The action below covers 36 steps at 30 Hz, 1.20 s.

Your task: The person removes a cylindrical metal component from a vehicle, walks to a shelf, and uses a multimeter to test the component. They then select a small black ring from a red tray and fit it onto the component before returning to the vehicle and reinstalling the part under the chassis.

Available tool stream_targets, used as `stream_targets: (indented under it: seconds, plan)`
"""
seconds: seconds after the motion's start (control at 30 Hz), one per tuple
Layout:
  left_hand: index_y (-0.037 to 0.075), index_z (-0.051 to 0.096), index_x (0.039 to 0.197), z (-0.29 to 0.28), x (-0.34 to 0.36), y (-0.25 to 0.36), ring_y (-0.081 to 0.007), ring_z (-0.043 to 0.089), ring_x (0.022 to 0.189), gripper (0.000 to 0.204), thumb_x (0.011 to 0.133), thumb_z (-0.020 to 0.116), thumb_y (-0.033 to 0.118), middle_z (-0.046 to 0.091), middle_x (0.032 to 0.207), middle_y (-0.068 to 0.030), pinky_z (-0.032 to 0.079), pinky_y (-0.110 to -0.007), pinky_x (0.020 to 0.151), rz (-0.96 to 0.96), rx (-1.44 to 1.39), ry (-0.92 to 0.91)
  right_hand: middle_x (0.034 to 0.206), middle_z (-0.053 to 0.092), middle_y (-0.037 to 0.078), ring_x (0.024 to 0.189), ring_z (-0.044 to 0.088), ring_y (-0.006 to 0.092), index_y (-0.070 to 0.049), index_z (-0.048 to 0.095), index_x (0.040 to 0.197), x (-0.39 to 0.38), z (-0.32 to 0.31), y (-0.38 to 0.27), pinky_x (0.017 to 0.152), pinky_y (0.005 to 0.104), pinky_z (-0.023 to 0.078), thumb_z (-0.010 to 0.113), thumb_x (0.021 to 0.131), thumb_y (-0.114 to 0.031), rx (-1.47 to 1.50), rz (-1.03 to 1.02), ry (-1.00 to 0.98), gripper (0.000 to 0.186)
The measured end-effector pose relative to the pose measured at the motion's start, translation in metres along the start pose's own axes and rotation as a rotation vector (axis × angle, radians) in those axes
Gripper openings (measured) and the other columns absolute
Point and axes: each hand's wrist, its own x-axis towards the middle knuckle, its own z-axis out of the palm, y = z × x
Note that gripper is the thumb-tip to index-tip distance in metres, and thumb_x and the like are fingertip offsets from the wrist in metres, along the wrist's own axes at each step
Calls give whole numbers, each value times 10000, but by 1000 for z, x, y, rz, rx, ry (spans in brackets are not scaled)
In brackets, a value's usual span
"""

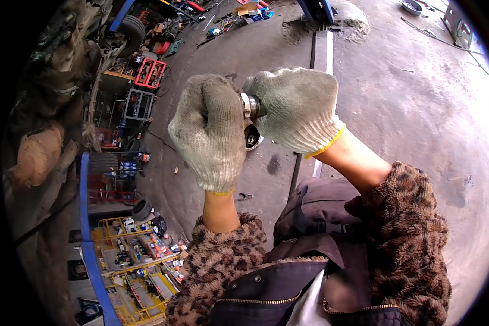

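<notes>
Concrete floor below gloved hands gripping metal part

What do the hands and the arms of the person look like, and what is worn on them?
Both hands wear knitted work gloves of greyish white, soiled and fuzzy, each with a thin yellow band at the cuff: left hand, right hand. The wrists are bare between glove and sleeve. The sleeves are of fluffy brown fabric with a dark leopard-spot pattern. No watch or ring shows.
</notes>
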Motion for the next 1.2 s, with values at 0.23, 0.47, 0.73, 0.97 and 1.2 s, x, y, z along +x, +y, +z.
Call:
stream_targets:
  seconds: [0.23,0.47,0.73,0.97,1.2]
  plan:
    - [-12,611,885,-5,4,-7,-103,549,682,295,942,563,274,615,809,-36,461,-253,631,-34,-36,-21,731,650,92,715,665,270,-109,640,773,6,-22,-10,580,382,508,654,704,-194,-44,75,-162,110]
    - [-12,621,903,-21,2,0,-102,565,576,336,924,503,302,627,817,-72,435,-193,447,-49,-20,23,718,628,78,633,662,233,-84,631,806,2,-41,-17,589,351,512,751,743,-302,304,191,-345,256]
    - [-36,618,904,-17,2,-1,-149,584,741,340,928,485,275,636,857,-103,481,-277,685,20,-47,-66,710,605,157,725,604,383,-67,600,792,-6,-36,-4,632,461,469,697,728,-279,606,249,-427,242]
    - [-16,641,925,-19,3,-4,-109,592,769,195,929,577,169,658,875,-75,490,-269,695,22,-174,-131,715,595,175,710,583,396,-36,590,814,-8,-31,-4,635,461,459,681,728,-245,781,266,-418,244]
    - [-11,635,915,-18,3,-5,-104,588,745,199,931,576,179,657,859,-64,488,-261,675,43,-125,-202,717,588,184,696,571,403,-26,578,813,-12,-24,0,624,456,454,681,728,-232,800,267,-444,246]
